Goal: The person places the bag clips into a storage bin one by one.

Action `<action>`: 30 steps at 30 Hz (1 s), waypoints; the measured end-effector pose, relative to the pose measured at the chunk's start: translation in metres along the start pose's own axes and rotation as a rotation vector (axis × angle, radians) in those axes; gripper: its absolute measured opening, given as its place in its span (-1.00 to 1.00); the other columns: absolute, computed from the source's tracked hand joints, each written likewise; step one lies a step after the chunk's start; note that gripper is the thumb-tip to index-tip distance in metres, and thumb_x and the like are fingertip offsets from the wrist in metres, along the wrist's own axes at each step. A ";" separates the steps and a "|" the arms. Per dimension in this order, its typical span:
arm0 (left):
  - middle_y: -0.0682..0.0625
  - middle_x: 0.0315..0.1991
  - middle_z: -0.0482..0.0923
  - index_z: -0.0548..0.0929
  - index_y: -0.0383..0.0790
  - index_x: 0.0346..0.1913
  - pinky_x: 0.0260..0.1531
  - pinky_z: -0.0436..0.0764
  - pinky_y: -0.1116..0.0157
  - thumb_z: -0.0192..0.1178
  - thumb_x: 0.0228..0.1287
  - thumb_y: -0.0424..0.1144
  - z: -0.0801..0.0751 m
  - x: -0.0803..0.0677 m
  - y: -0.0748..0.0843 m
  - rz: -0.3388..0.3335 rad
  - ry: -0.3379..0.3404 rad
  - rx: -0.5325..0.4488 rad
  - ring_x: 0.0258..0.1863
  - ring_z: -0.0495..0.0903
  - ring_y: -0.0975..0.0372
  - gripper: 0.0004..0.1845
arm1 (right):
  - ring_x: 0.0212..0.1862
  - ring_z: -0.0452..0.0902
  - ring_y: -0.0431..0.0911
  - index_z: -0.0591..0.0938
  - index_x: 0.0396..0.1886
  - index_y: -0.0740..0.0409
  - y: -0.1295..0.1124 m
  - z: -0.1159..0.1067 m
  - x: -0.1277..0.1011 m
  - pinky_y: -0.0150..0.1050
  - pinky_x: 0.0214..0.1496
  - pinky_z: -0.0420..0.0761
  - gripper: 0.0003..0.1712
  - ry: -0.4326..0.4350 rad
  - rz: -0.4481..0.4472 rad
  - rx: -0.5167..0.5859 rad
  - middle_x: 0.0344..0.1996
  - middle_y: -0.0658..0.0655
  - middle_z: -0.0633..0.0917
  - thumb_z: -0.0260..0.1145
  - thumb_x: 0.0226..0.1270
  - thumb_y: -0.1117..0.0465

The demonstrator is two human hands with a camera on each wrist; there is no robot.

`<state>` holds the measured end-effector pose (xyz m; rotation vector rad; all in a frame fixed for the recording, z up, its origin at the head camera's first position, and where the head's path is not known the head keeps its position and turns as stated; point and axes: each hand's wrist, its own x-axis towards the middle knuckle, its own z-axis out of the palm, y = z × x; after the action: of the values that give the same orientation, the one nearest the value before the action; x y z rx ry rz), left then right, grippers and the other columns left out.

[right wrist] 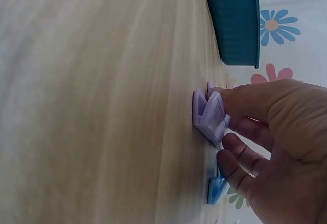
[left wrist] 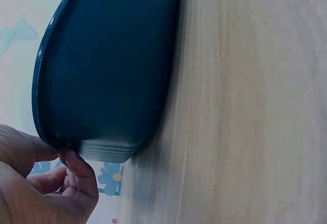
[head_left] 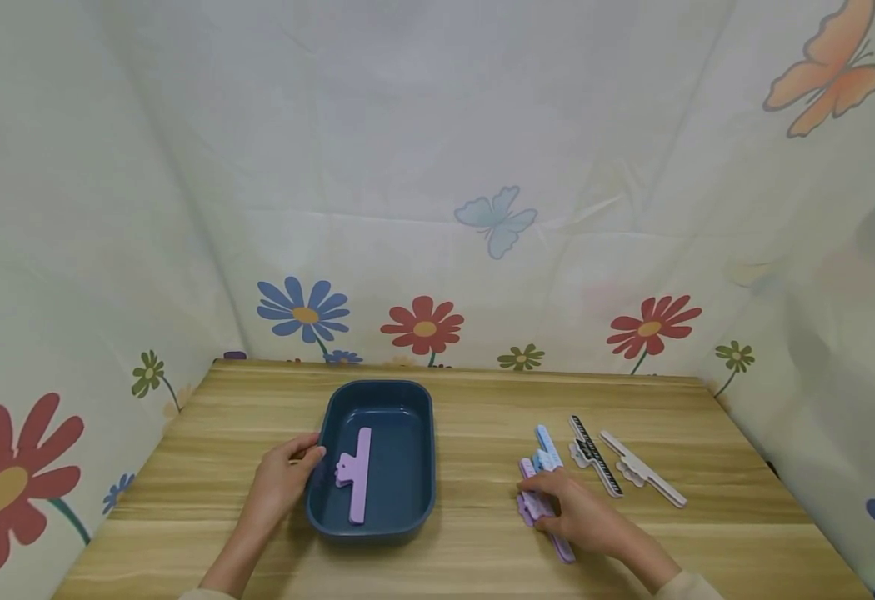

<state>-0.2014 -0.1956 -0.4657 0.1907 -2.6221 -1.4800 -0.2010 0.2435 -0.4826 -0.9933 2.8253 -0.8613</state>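
Lilac plastic bag clip [head_left: 538, 510], lower right of frame on wooden worktop [head_left: 482, 417]: right hand [head_left: 580, 517] fingers [right wrist: 232, 150] pinch it. Risk: blue clip [head_left: 546, 448] touching alongside may drag. Left hand [head_left: 280, 479] grips dark-blue plastic tray [head_left: 377, 525] rim; tray may tilt w/ loose grip.

Left hand [head_left: 282, 482] grips the blue tray's [head_left: 415, 500] left rim, a purple clip [head_left: 356, 483] inside it; right hand [head_left: 583, 515] pinches another purple clip [head_left: 535, 507] right of the tray.
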 end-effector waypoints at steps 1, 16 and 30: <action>-0.38 0.09 0.63 0.57 -0.50 0.29 0.09 0.59 -0.05 0.18 0.54 -0.25 0.000 0.000 0.000 0.000 0.002 -0.002 0.04 0.61 -0.10 -0.57 | -0.09 0.52 -0.19 0.69 0.18 0.20 0.000 0.000 0.000 -0.25 -0.09 0.60 -0.43 0.000 0.003 -0.001 0.04 0.12 0.71 0.59 0.12 0.31; -0.39 0.11 0.62 0.58 -0.50 0.29 0.10 0.59 -0.08 0.16 0.54 -0.24 0.000 0.001 -0.002 0.002 -0.002 0.001 0.05 0.61 -0.12 -0.57 | 0.29 0.51 0.26 0.66 0.21 0.22 -0.003 0.001 -0.001 0.32 0.42 0.18 -0.42 0.001 0.026 0.028 0.20 0.28 0.66 0.55 0.15 0.38; -0.38 0.11 0.62 0.56 -0.48 0.31 0.12 0.58 -0.09 0.16 0.55 -0.23 0.000 0.000 0.000 -0.013 -0.007 0.009 0.06 0.61 -0.12 -0.56 | 0.06 0.60 -0.02 0.63 0.26 0.25 -0.002 0.001 -0.004 -0.09 0.07 0.65 -0.41 0.035 0.077 0.060 0.10 0.14 0.67 0.55 0.21 0.30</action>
<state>-0.2018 -0.1961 -0.4660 0.2039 -2.6376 -1.4761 -0.1962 0.2444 -0.4829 -0.8642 2.8269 -0.9581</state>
